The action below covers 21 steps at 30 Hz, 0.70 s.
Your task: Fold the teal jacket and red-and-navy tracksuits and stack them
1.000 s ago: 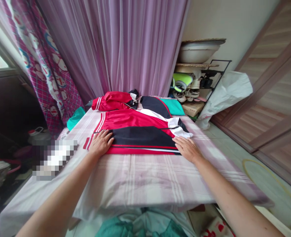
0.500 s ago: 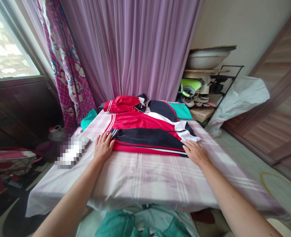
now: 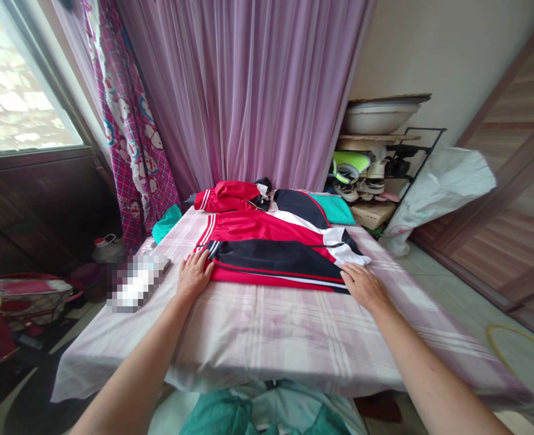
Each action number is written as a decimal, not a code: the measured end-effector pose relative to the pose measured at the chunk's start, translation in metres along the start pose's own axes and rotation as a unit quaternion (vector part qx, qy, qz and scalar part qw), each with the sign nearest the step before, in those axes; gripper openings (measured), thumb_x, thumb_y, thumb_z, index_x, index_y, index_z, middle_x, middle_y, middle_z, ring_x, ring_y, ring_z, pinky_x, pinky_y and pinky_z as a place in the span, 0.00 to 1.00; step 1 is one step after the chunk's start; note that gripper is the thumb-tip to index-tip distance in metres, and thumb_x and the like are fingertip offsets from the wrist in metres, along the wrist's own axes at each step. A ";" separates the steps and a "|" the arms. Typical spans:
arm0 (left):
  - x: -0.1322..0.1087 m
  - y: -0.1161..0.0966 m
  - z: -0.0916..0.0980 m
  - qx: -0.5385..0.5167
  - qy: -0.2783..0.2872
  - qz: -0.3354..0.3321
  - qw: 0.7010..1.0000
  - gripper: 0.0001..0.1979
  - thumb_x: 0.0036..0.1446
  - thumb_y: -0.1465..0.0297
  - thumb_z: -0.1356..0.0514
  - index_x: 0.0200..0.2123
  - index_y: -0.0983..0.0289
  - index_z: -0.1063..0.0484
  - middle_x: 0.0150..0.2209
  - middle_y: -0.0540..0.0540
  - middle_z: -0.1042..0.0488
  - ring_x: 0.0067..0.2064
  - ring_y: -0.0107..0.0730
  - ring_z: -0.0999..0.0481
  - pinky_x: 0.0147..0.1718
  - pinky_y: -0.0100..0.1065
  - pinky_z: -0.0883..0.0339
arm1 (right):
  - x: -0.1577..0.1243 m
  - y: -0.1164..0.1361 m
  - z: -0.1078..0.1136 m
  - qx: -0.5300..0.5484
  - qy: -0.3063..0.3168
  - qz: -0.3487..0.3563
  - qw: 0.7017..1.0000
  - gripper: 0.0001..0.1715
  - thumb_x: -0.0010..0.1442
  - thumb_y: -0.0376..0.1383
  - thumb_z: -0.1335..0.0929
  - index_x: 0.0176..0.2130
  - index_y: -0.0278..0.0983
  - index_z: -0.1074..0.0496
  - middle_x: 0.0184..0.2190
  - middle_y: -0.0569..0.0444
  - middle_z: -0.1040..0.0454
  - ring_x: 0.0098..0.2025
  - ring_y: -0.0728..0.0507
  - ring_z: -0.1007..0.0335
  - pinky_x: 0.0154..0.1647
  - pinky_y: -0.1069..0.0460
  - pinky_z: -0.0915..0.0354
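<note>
Both hands lie flat, grips released: the left hand (image 3: 194, 275) and the right hand (image 3: 361, 284) press the jacket's (image 3: 271, 257) near corners onto the surface (image 3: 271, 332).

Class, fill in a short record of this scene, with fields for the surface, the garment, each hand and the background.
Surface: table covered by a pale checked cloth
Garment: red, black and white jacket, folded, lying on the cloth
Left hand: open, flat, touching the jacket's left edge
Right hand: open, flat, at the jacket's near right corner
Background: purple curtain; shoe rack at right
</note>
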<state>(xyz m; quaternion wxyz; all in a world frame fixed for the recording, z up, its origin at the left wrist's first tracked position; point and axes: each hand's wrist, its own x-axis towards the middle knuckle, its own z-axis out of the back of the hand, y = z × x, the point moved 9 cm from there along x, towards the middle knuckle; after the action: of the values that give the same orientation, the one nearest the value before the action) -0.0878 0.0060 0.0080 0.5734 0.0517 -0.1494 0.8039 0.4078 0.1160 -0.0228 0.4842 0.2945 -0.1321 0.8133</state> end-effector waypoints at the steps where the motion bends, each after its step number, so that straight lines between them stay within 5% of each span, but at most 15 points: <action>1: 0.000 0.001 0.000 -0.003 0.004 0.007 1.000 0.27 0.68 0.57 0.53 0.67 0.57 0.40 0.69 0.59 0.42 0.70 0.47 0.44 0.66 0.57 0.54 | 0.000 0.000 0.000 0.002 -0.003 0.001 1.000 0.23 0.64 0.38 0.40 0.47 0.37 0.20 0.49 0.45 0.21 0.53 0.37 0.27 0.57 0.42 0.32; 5: 0.000 0.003 -0.001 -0.013 0.015 0.027 0.999 0.27 0.68 0.56 0.54 0.67 0.53 0.41 0.70 0.57 0.43 0.69 0.48 0.45 0.64 0.64 0.53 | -0.001 -0.002 0.000 0.008 -0.011 -0.007 1.000 0.23 0.63 0.37 0.40 0.46 0.38 0.20 0.48 0.45 0.20 0.52 0.37 0.26 0.56 0.43 0.31; 21: -0.003 0.003 0.004 -0.015 0.031 0.036 0.999 0.28 0.67 0.54 0.54 0.67 0.52 0.42 0.70 0.55 0.44 0.70 0.47 0.45 0.62 0.57 0.43 | -0.002 0.000 0.006 0.004 -0.028 -0.006 1.000 0.23 0.64 0.37 0.41 0.43 0.36 0.19 0.45 0.44 0.19 0.50 0.38 0.24 0.54 0.44 0.30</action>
<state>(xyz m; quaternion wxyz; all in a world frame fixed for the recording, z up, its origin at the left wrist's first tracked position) -0.0898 0.0017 0.0108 0.5490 0.0131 -0.1457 0.8229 0.4104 0.1115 -0.0193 0.4837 0.3199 -0.1407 0.8024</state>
